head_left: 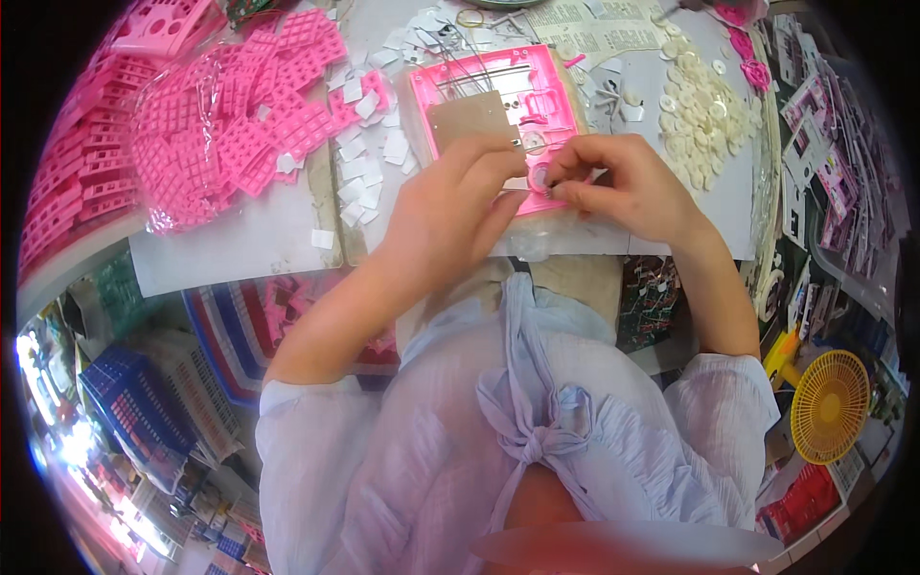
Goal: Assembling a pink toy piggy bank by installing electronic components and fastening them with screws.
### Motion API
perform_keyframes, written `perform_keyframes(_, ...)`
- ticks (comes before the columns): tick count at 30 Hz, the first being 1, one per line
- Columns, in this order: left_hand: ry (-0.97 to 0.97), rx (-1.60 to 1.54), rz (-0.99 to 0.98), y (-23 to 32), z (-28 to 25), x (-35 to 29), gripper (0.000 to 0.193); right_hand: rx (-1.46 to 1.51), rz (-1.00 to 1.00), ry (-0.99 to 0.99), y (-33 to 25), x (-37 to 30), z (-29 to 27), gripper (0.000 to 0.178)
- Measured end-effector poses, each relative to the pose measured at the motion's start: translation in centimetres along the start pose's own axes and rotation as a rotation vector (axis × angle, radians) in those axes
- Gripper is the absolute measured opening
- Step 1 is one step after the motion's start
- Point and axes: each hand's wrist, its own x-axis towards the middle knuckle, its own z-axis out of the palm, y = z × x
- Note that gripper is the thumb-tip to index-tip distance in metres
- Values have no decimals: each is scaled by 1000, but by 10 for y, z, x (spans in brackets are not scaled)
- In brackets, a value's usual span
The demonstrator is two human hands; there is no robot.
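Note:
A pink plastic casing (565,91) lies on the table before me, its inside facing up, with metal rods and thin wires across its far part. A flat brown board (465,120) covers part of its left side. My left hand (450,206) bends over the near left of the casing, fingers curled at the board's near edge; whatever they grip is hidden. At the casing's near right corner my right hand (632,187) is closed in a pinch beside a round part. The thing between those fingertips is too small to make out.
Pink grid-like plastic parts (259,125) are heaped at the left, some in a clear bag. Small white squares (355,177) lie scattered beside the casing. Cream-coloured discs (704,105) are piled at the right. A yellow fan (830,406) stands low at the right.

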Motion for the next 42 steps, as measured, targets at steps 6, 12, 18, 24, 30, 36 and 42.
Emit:
perform_keyframes(6,-61,68,95,3,23,-17,23,-624,-368,178,5,-24,10,11)
perform_keyframes(12,-116,165,73,-5,25,-21,18,-795,-303,41,-13,-17,4,13)
perform_keyframes(18,-87,144,108,-10,26,-24,21,-1011,-382,-78,-14,-13,4,16)
perform_keyframes(24,-110,228,152,-7,27,-20,41,-663,-550,149,34,-18,-6,21)
perform_keyframes(30,-225,352,223,-4,26,-14,55,-647,-522,319,46,-28,8,28)
perform_keyframes(36,-333,456,203,5,28,-14,54,-976,-460,516,52,-51,43,33)
perform_keyframes(42,-338,487,199,7,27,-18,53,-826,-485,266,-17,-4,-8,30)
